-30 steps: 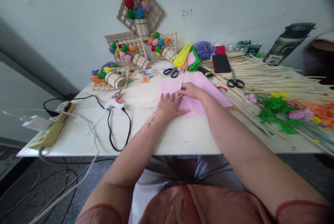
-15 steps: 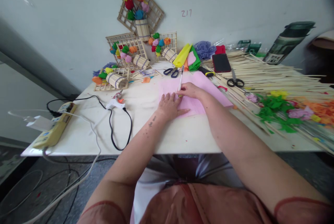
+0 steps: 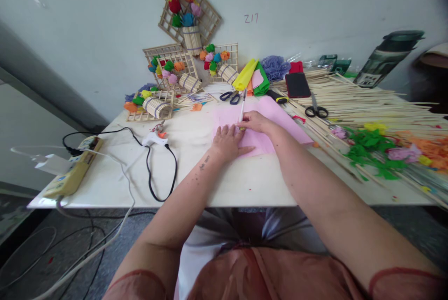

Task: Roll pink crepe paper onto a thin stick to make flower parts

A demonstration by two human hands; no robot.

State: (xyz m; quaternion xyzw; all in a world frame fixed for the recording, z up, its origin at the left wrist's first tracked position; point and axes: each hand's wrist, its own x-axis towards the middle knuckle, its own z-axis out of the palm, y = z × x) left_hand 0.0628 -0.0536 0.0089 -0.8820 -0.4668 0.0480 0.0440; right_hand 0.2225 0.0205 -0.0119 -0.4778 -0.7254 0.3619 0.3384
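Note:
A pink paper sheet (image 3: 280, 120) lies flat near the middle of the white table (image 3: 217, 183). My left hand (image 3: 227, 142) rests palm down on the sheet's near left part, fingers spread. Just beyond it, my right hand (image 3: 256, 122) grips a white pen (image 3: 241, 108) whose tip touches the sheet right by my left fingertips. The pen leans away from me.
Blue-handled scissors (image 3: 230, 97), folded yellow and green paper (image 3: 252, 77), a dark phone (image 3: 297, 85), black scissors (image 3: 316, 110) and a heap of bamboo sticks (image 3: 367, 101) lie behind and right. A glue gun (image 3: 153, 139), its cord and a power strip (image 3: 72, 168) sit left.
The pen has tilted slightly from its first position; both hands stay on the pink sheet. The view shifted a little.

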